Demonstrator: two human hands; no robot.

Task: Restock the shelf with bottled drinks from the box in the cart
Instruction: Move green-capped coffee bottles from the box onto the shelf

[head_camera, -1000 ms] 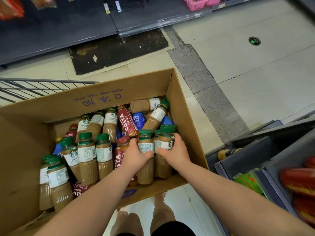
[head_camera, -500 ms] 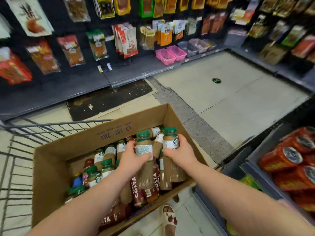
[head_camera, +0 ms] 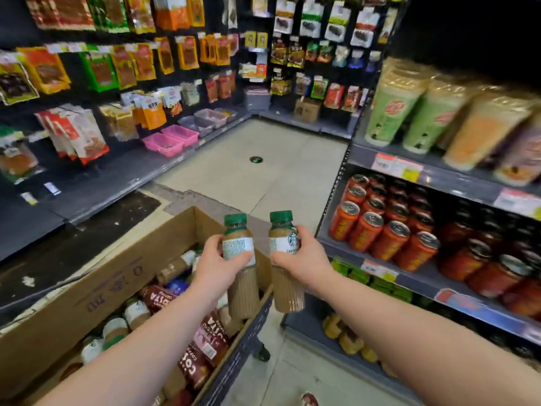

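My left hand (head_camera: 215, 266) grips a green-capped coffee bottle (head_camera: 237, 247) upright, above the right rim of the cardboard box (head_camera: 117, 273). Beside it, my right hand (head_camera: 304, 259) grips a second green-capped coffee bottle (head_camera: 285, 247), clear of the box and close to the drinks shelf (head_camera: 424, 276) on the right. Inside the box lie several more coffee bottles (head_camera: 202, 338), some green-capped, some dark red. The box sits in a dark cart (head_camera: 246, 344).
The right shelf carries rows of red cans (head_camera: 389, 235), tall cups (head_camera: 395, 112) on the tier above, and yellow bottles (head_camera: 345, 335) on the bottom tier. Snack bags hang on the left wall above pink bins (head_camera: 172, 140). Tiled aisle floor (head_camera: 278, 171) lies ahead.
Both hands have lifted their bottles up out of the box and carried them rightward. My view has risen from the box to the aisle and the right shelf.
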